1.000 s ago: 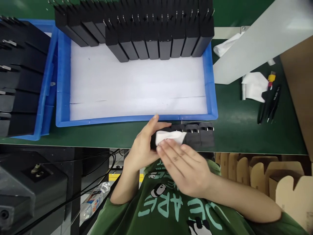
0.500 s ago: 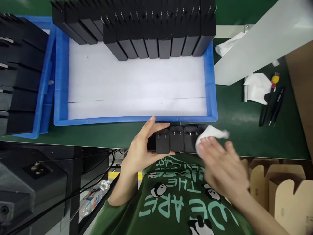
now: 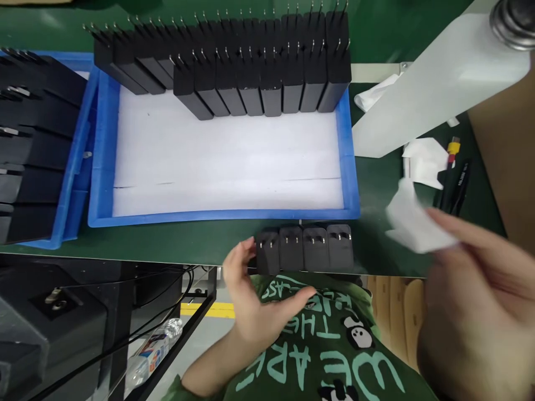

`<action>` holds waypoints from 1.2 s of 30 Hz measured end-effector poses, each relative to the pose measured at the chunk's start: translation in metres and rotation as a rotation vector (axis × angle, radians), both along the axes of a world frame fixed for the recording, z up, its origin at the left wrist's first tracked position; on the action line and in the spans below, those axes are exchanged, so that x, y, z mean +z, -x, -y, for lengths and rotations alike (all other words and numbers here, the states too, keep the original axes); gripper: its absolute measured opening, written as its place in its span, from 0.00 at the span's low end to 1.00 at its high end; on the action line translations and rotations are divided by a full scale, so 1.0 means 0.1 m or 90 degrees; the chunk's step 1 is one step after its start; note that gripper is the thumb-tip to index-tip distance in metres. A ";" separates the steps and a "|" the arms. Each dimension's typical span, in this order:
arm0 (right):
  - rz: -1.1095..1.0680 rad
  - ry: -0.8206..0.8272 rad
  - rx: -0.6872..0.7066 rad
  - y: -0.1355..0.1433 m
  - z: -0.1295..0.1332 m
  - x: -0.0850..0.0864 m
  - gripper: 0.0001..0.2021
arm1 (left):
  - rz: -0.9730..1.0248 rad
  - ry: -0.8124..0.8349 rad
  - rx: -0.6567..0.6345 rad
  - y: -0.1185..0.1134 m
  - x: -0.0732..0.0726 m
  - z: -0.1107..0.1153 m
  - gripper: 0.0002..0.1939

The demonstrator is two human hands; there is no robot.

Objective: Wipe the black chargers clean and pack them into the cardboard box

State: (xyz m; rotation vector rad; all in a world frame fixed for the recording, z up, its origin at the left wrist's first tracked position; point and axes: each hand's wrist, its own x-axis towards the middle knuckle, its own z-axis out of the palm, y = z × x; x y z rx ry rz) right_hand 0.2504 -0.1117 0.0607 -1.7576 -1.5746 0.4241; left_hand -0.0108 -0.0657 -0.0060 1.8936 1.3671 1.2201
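"In the head view, what is the left hand (image 3: pixel 261 312) doing?"

"Its grip is spread, thumb well away from the fingers. The fingertips are at the left end of a row of four plugs (image 3: pixel 291 256); I can't tell whether they touch."

"Where is that row?"

"On the green surface (image 3: pixel 167 236), along its near edge, prongs up, just on the near side of a blue tray (image 3: pixel 225 215)."

"And the right hand (image 3: pixel 485 278)?"

"Blurred, but its grip is pinching a white wipe (image 3: pixel 413 223), off to the right and apart from the row."

"What's in the tray?"

"More plugs (image 3: pixel 251 100), standing prongs up toward its far side, on a white lining (image 3: pixel 225 161)."
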 end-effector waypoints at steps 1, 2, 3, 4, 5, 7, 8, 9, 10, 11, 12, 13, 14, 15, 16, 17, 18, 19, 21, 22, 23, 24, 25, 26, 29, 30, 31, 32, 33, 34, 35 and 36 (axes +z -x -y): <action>-0.035 0.011 0.001 0.06 -0.05 -0.07 0.25 | -0.018 0.012 0.010 -0.06 -0.01 0.07 0.61; -0.067 0.013 -0.001 0.15 -0.09 -0.14 0.24 | -0.035 0.020 0.012 -0.10 -0.02 0.12 0.63; -0.088 0.005 0.005 0.25 -0.13 -0.20 0.23 | -0.048 0.022 0.013 -0.14 -0.03 0.15 0.65; -0.095 -0.013 0.023 0.36 -0.15 -0.24 0.24 | -0.060 0.018 0.013 -0.16 -0.03 0.17 0.66; -0.100 -0.037 0.029 0.46 -0.16 -0.28 0.25 | -0.071 0.014 0.011 -0.17 -0.03 0.17 0.67; -0.106 -0.072 0.009 0.60 -0.12 -0.31 0.27 | -0.099 0.014 0.016 -0.16 -0.01 0.13 0.68; -0.110 -0.079 0.007 0.64 -0.09 -0.31 0.27 | -0.112 0.014 0.021 -0.15 -0.01 0.11 0.67; -0.113 -0.080 0.009 0.65 -0.05 -0.31 0.28 | -0.123 0.013 0.025 -0.13 0.00 0.08 0.67; -0.114 -0.077 0.011 0.64 -0.01 -0.31 0.27 | -0.135 0.010 0.025 -0.12 0.01 0.05 0.67; -0.115 -0.067 0.010 0.61 0.02 -0.31 0.27 | -0.149 0.005 0.026 -0.12 0.02 0.02 0.67; -0.120 -0.053 0.008 0.56 0.03 -0.30 0.26 | -0.166 -0.008 0.031 -0.12 0.02 0.00 0.67; -0.130 -0.038 0.002 0.50 0.03 -0.29 0.25 | -0.177 -0.042 0.046 -0.12 0.02 -0.01 0.66; -0.148 -0.023 -0.010 0.43 0.01 -0.26 0.23 | -0.178 -0.091 0.070 -0.13 0.02 -0.02 0.64; -0.170 -0.016 -0.029 0.35 -0.05 -0.23 0.22 | -0.172 -0.151 0.095 -0.15 0.02 -0.02 0.60; -0.194 -0.015 -0.040 0.29 -0.14 -0.18 0.20 | -0.157 -0.222 0.111 -0.16 0.02 -0.02 0.53; -0.215 -0.017 -0.035 0.23 -0.25 -0.12 0.19 | -0.141 -0.287 0.105 -0.16 0.02 -0.02 0.42; -0.229 -0.020 -0.003 0.20 -0.40 -0.06 0.17 | -0.130 -0.337 0.069 -0.15 0.02 -0.03 0.30; -0.233 -0.016 0.057 0.19 -0.56 -0.01 0.15 | -0.131 -0.372 0.007 -0.14 0.04 -0.05 0.19; -0.211 -0.004 0.236 0.24 -0.91 0.09 0.12 | -0.168 -0.419 -0.162 -0.07 0.10 -0.14 0.06; -0.193 0.004 0.324 0.31 -1.08 0.12 0.12 | -0.193 -0.435 -0.253 -0.03 0.15 -0.22 0.03; -0.177 0.005 0.399 0.39 -1.23 0.13 0.12 | -0.216 -0.448 -0.341 0.00 0.21 -0.30 0.02; -0.164 0.005 0.462 0.48 -1.36 0.13 0.13 | -0.234 -0.461 -0.425 0.02 0.27 -0.40 0.04; -0.153 0.010 0.516 0.57 -1.47 0.12 0.14 | -0.250 -0.464 -0.505 0.03 0.34 -0.50 0.08; -0.144 0.023 0.565 0.65 -1.55 0.10 0.15 | -0.268 -0.461 -0.578 0.02 0.40 -0.60 0.11; -0.114 0.094 0.673 0.79 -1.66 0.01 0.16 | -0.333 -0.433 -0.722 -0.04 0.51 -0.83 0.18; -0.106 0.117 0.697 0.79 -1.67 -0.02 0.16 | -0.347 -0.424 -0.742 -0.06 0.52 -0.87 0.19; -0.103 0.129 0.719 0.79 -1.67 -0.03 0.17 | -0.353 -0.413 -0.752 -0.08 0.52 -0.89 0.19; -0.100 0.135 0.738 0.76 -1.66 -0.04 0.17 | -0.348 -0.396 -0.755 -0.09 0.51 -0.90 0.18; -0.096 0.140 0.752 0.73 -1.66 -0.04 0.18 | -0.337 -0.373 -0.755 -0.09 0.49 -0.90 0.18; -0.091 0.148 0.757 0.70 -1.64 -0.04 0.18 | -0.324 -0.346 -0.754 -0.09 0.48 -0.89 0.17; -0.086 0.159 0.757 0.65 -1.63 -0.04 0.19 | -0.312 -0.320 -0.752 -0.09 0.47 -0.88 0.16; -0.079 0.174 0.754 0.60 -1.61 -0.04 0.19 | -0.301 -0.305 -0.749 -0.08 0.46 -0.87 0.16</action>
